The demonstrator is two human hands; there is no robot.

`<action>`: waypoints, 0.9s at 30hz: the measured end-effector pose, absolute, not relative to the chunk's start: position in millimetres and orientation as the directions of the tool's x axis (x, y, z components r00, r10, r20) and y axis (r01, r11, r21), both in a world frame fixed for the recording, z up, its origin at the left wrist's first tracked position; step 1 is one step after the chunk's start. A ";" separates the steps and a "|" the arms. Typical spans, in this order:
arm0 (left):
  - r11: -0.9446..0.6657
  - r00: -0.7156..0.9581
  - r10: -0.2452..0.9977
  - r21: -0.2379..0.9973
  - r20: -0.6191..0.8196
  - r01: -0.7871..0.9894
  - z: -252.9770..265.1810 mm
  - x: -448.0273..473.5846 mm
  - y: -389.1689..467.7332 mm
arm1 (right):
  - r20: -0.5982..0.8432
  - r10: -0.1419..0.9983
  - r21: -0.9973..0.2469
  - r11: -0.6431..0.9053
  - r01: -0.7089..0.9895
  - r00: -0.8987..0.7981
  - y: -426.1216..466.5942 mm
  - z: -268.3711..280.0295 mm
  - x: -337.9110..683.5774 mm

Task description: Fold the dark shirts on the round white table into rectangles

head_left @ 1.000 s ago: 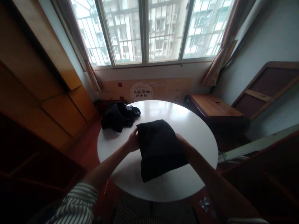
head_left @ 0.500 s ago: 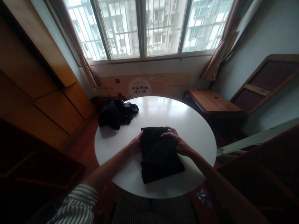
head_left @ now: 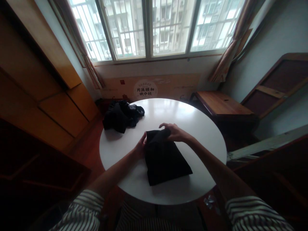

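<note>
A folded black garment (head_left: 166, 163) lies on the white round table (head_left: 122, 154) in front of me; its exact kind does not show. At its left edge my left hand (head_left: 141, 146) holds the cloth, thumb up along the side and other fingers partly hidden by the fabric. My right hand (head_left: 174, 132) grips the top right part and bends it inward over the rest, index finger arched above the cloth. Toward the back left of the table sits a crumpled heap of black clothes (head_left: 117, 117), apart from both hands.
A wooden bench (head_left: 223, 102) stands beyond the table's right side, near a leaning framed panel (head_left: 276, 85). Wooden cabinets (head_left: 64, 118) line the left. The barred window (head_left: 154, 29) is ahead. Small clear plastic pieces (head_left: 209, 202) lie below the table's front right edge.
My right hand has moved left and slightly away from me, carrying the garment's right edge inward. My left hand stays at the left edge. The view has shifted slightly.
</note>
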State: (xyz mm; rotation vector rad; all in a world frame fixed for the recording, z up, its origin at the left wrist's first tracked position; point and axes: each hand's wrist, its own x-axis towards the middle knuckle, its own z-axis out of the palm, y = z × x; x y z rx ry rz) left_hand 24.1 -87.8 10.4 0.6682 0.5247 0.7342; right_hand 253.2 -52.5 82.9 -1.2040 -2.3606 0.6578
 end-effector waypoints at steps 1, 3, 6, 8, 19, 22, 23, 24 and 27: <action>0.564 0.653 0.734 0.704 -0.187 -0.432 10.1 23.5 -88.1 | 0.124 0.829 -0.586 0.504 0.634 -0.545 -50.7 83.5 252.2; 0.571 0.674 0.720 0.696 -0.169 -0.435 8.7 21.4 -87.7 | 0.107 0.840 -0.607 0.479 0.634 -0.532 -48.1 82.0 251.4; 0.548 0.644 0.743 0.718 -0.183 -0.428 5.9 15.3 -84.6 | 0.101 0.855 -0.642 0.446 0.623 -0.508 -46.3 74.7 252.4; 0.510 0.607 0.771 0.758 -0.194 -0.406 5.0 10.0 -81.6 | 0.156 0.854 -0.641 0.470 0.607 -0.496 -48.5 67.8 253.2; 0.113 0.118 0.987 0.993 -0.107 -0.046 -2.5 -8.3 -56.5 | 0.211 0.745 -0.244 0.667 0.704 -0.633 -170.0 15.7 247.3; -0.133 0.039 0.991 0.969 0.127 0.209 4.0 -1.4 -59.9 | 0.199 0.761 -0.224 0.648 0.728 -0.617 -198.0 6.7 251.9; -0.231 0.046 0.973 0.932 0.227 0.278 8.8 2.8 -62.7 | 0.201 0.763 -0.231 0.647 0.727 -0.615 -202.9 5.5 253.6; -0.316 0.090 0.949 0.894 0.303 0.318 14.4 8.0 -65.8 | 0.204 0.764 -0.246 0.645 0.723 -0.612 -205.6 5.1 255.1; -0.450 0.365 0.868 0.843 0.336 0.295 28.9 26.6 -71.5 | 0.251 0.803 -0.358 0.596 0.719 -0.541 -199.2 6.0 257.7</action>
